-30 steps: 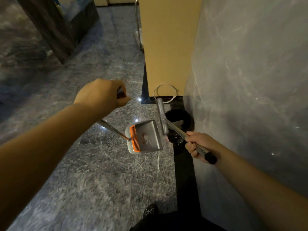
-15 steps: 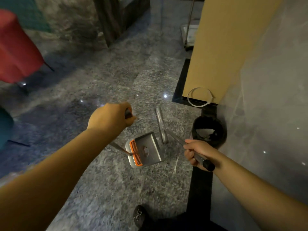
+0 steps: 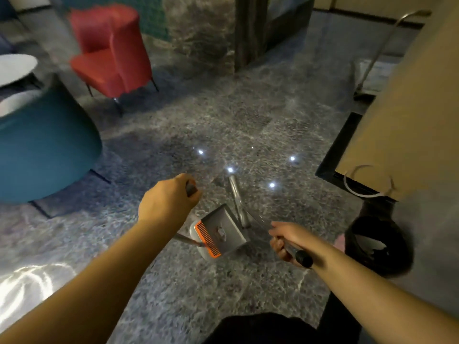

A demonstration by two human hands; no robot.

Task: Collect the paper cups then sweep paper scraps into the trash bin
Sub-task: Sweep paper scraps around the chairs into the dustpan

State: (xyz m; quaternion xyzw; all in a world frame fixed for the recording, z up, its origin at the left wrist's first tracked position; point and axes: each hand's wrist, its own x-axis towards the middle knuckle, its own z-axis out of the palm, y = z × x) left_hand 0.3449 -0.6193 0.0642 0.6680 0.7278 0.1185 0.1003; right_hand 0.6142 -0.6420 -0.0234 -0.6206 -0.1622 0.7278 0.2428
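My left hand (image 3: pixel 166 202) grips the top of the dustpan's long handle. The grey dustpan (image 3: pixel 221 230) with an orange comb edge hangs low over the marble floor between my hands. My right hand (image 3: pixel 285 240) grips the black-tipped handle of the broom (image 3: pixel 238 197), whose grey head points away from me just past the pan. The round black trash bin (image 3: pixel 377 244) stands at the right by the wall, with white paper showing inside it. No paper cups or scraps show on the floor.
A tan panel (image 3: pixel 402 120) with a white loop at its foot rises at the right, above the bin. A red armchair (image 3: pixel 111 53), a teal round seat (image 3: pixel 44 145) and a white tabletop (image 3: pixel 15 67) stand at the left. A dark pillar (image 3: pixel 250 31) is at the back.
The view has swung left, away from the wall and bin. Both hands with dustpan and broom have come away from the bin, which now sits at the right edge.
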